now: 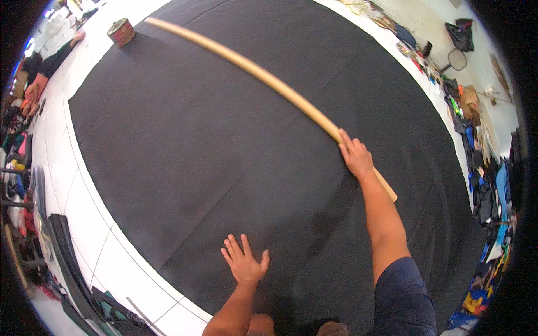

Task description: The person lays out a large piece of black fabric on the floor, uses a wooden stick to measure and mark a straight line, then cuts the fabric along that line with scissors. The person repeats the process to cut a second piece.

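Observation:
A broad sheet of black fabric (185, 140) lies spread over a white surface, with faint creases across it. Along it, from the far left towards the near right, runs a long tan pole or tube (263, 75). My right hand (356, 157) holds this pole near its closer end, thumb and fingers over it, its end sticking out past my wrist. Flat on the cloth at the near middle rests my left hand (245, 263), fingers spread, holding nothing. A worn reddish tin can (120, 32) stands at the cloth's far left edge, close to the pole's far tip.
White tiles (84, 190) border the fabric on the left, where dark strips of material (67, 246) lie. Another person's arm (61, 53) reaches in at the far left. Piled coloured cloth and oddments (476, 185) line the right side, near a small round mirror-like object (457, 59).

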### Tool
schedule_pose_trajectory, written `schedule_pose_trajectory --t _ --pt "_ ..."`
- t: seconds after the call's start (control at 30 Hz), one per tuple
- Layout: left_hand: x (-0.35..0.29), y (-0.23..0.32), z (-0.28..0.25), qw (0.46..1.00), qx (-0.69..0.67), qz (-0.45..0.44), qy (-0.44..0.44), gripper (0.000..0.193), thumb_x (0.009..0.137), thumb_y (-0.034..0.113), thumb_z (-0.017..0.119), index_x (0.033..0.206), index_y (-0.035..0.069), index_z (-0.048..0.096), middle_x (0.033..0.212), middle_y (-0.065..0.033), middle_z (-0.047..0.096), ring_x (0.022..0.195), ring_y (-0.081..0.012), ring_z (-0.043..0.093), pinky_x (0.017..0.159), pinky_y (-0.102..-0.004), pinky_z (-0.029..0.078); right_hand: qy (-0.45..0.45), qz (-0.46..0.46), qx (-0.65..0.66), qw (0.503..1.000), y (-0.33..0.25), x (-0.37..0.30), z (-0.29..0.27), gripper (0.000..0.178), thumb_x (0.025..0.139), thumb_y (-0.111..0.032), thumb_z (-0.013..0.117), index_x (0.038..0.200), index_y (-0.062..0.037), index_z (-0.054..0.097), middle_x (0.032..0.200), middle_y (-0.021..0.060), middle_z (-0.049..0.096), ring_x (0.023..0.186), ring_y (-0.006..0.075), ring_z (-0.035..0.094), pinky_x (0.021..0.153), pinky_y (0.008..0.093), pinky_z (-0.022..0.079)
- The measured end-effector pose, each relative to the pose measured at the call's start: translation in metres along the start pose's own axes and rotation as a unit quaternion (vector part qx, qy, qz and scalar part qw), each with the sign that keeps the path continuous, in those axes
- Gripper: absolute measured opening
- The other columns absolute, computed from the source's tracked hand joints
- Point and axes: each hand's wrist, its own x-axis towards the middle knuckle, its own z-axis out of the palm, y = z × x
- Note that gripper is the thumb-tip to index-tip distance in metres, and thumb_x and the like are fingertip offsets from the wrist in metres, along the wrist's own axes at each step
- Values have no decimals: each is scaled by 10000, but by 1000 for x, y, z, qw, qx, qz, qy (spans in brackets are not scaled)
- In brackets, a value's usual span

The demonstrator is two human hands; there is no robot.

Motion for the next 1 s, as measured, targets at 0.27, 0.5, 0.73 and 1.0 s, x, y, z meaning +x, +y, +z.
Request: schedule_pose_trajectory --t 0.27,0.5,0.73,1.0 --pt "2 4 0 1000 -6 2 -5 857 820 550 654 1464 27 441 1571 -327 252 1473 -504 213 1191 -630 134 -32 154 252 955 1 222 -9 547 1019 -399 502 1542 -316 364 1239 256 643 1063 481 637 894 531 515" --pt "2 6 0 999 10 -20 -30 884 796 521 679 1486 38 410 1596 -316 203 1491 -485 183 1196 -629 134 9 54 119 991 -35 88 -16 492 1033 -348 488 1510 -240 433 990 221 624 908 430 632 801 527 536" --pt "0 7 0 1000 3 -4 6 874 803 496 671 1495 36 403 1591 -317 221 1488 -487 188 1196 -626 148 -37 152 71 985 46 -210 -25 498 1000 -301 575 1485 -239 480 1087 203 582 986 402 592 849 501 513" --pt "3 12 0 998 4 27 49 858 816 471 663 1505 33 400 1601 -307 213 1485 -470 212 1212 -592 138 -9 215 115 970 81 -145 -32 568 1041 -372 474 1563 -203 326 1089 250 571 961 460 601 817 526 514"
